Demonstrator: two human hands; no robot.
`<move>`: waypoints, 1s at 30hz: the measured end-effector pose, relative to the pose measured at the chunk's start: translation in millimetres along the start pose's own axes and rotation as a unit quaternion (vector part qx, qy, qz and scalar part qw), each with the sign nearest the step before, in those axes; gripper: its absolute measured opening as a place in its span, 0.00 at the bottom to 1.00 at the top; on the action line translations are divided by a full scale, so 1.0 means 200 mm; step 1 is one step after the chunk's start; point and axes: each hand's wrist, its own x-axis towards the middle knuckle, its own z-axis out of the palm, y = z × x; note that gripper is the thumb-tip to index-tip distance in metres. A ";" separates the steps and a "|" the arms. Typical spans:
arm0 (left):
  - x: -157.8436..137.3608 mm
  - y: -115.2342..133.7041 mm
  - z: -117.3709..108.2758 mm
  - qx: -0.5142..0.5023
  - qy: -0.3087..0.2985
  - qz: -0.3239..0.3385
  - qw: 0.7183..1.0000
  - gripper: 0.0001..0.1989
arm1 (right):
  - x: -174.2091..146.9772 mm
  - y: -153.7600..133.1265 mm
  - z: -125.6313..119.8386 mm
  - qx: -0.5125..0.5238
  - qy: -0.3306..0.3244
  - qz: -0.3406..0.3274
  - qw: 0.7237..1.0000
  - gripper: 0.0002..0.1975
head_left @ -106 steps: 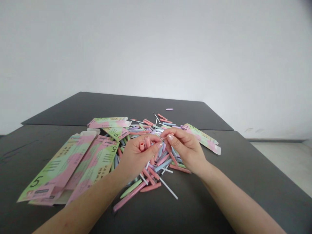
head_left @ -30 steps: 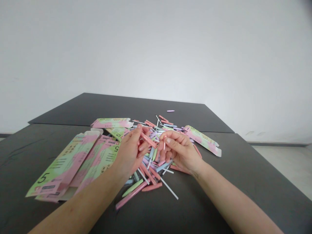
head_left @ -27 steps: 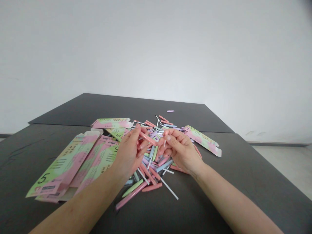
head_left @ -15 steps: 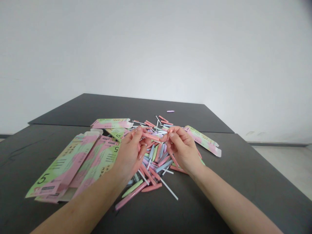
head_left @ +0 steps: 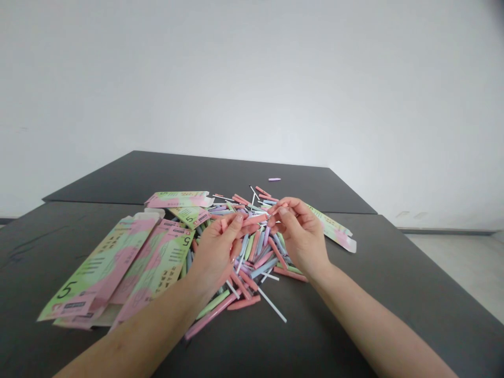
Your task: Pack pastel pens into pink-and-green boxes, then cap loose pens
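Observation:
A pink pen barrel (head_left: 255, 219) lies between the thumb and fingers of my left hand (head_left: 214, 247), pointing toward the other hand. My right hand (head_left: 301, 231) is closed in a pinch on a small pink pen part (head_left: 281, 209), just right of the barrel's end. Whether the two pieces touch, I cannot tell. Below both hands spreads a pile of loose pen parts (head_left: 258, 257) in pink, green, blue and purple, with thin white refills (head_left: 272, 305) among them. My fingers hide part of the pile.
Pink-and-green cardboard boxes (head_left: 102, 262) lie overlapping at the left. Another box (head_left: 177, 199) rests behind them, and one more (head_left: 334, 233) is at the right beyond my right hand. A lone purple pen part (head_left: 274, 179) lies farther back on the dark table (head_left: 189, 170).
My left hand has shifted a little to the right, and the barrel's right end now tilts upward. My right hand has moved slightly right and up with its pink part.

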 end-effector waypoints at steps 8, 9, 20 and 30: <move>0.02 -0.03 -0.01 -0.037 0.010 -0.015 0.999 0.08 | 0.00 0.01 -0.01 0.004 0.000 -0.025 1.000 0.05; 0.02 -0.03 -0.01 -0.042 0.006 -0.017 0.999 0.08 | 0.00 0.01 -0.01 -0.001 0.001 -0.027 1.000 0.05; 0.03 -0.04 -0.03 -0.012 -0.037 0.003 0.999 0.13 | 0.02 0.12 -0.04 -0.038 -0.001 -0.004 0.999 0.05; 0.13 -0.02 -0.12 0.258 -0.018 0.065 0.964 0.17 | 0.10 0.29 -0.02 -0.017 0.027 0.064 0.997 0.10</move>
